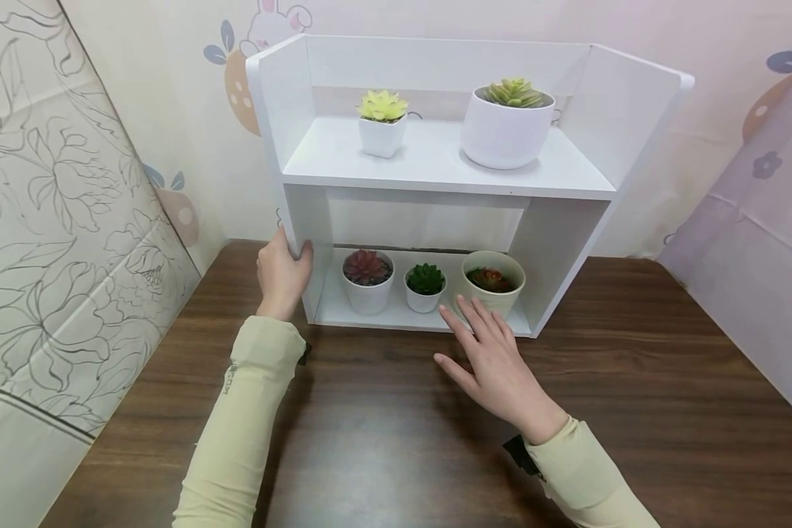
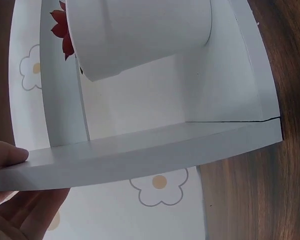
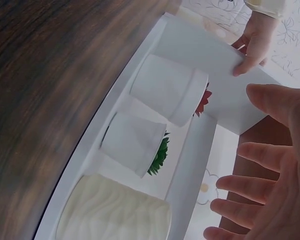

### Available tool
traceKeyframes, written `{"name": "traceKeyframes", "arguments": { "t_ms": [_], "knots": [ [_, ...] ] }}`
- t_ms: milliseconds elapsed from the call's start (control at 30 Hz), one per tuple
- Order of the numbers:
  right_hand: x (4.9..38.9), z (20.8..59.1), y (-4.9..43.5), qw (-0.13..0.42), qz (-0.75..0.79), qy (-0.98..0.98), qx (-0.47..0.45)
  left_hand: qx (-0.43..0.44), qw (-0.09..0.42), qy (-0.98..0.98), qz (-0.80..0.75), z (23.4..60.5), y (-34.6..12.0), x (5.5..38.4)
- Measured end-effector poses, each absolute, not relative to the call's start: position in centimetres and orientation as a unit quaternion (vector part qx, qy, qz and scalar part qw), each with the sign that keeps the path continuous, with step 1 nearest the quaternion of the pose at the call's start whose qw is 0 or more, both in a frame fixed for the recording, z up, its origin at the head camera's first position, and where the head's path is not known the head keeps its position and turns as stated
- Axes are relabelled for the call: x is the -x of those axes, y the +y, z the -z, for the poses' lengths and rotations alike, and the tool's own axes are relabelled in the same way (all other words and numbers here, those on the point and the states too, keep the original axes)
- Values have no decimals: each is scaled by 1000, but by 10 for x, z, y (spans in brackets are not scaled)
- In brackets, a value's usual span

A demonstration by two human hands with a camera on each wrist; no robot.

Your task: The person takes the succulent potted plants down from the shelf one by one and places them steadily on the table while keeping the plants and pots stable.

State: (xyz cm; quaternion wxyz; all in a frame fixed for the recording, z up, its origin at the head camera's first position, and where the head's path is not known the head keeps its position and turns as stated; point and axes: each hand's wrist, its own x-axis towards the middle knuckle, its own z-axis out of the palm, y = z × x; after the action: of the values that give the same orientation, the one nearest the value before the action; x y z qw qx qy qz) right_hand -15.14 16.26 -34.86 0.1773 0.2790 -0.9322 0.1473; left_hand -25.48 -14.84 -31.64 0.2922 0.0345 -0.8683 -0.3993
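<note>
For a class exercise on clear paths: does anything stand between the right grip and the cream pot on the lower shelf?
Nothing visible stands between the right grip and the cream pot; the green succulent stands alongside.

**Dark Below, Pale Around**

From my remote place I see a dark brown wood-grain table (image 1: pixel 396 381) with a whitish reflection (image 1: pixel 366 451). Behind is a cream wall covering (image 1: pixel 171 88), printed with a white rabbit (image 1: pixel 272 31) and orange carrot shapes (image 1: pixel 240 94). A white panel (image 1: pixel 46 220) with grey line-drawn flowers (image 1: pixel 152 276) is at left, a pale lilac covering (image 1: pixel 759 227) at right.
</note>
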Motion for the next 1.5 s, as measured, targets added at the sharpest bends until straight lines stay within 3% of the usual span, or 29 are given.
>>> {"name": "traceKeyframes", "arguments": {
  "t_ms": [400, 1000, 1500],
  "knots": [
    [152, 335, 155, 204, -145, -918, -308, -38, 281, -873, 396, 320, -149, 256],
    [157, 299, 140, 305, -197, -859, -361, -35, 270, -875, 399, 320, -149, 254],
    [171, 281, 127, 373, -256, -823, -345, -37, 272, -876, 396, 322, -149, 255]
  ]
}}
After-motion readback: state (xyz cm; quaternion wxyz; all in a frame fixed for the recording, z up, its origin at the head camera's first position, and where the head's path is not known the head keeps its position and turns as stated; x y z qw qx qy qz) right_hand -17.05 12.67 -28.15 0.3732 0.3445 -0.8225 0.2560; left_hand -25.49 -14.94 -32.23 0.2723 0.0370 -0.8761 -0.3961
